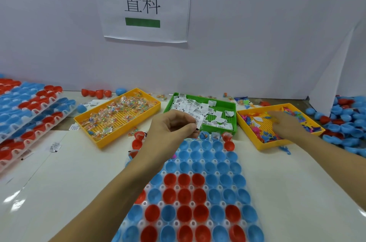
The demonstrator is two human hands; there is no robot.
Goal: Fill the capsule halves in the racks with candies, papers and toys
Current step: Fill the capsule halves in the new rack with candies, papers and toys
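Note:
A white rack [200,164] of blue and red capsule halves lies in front of me. Beyond it stand a yellow tray of wrapped candies [118,116], a green tray of folded papers [225,109] and a yellow tray of small plastic toys [263,128]. My left hand [170,128] hovers over the rack's far end and pinches a few folded papers [199,122] between thumb and fingers. My right hand [287,124] reaches into the toy tray, palm down and blurred; what its fingers hold is hidden.
Two more racks of capsule halves [29,111] lie stacked at the left. A heap of loose blue and red halves [348,122] fills the right side. Stray papers, candies and capsule halves dot the table. A white partition with a paper sign [142,4] stands behind.

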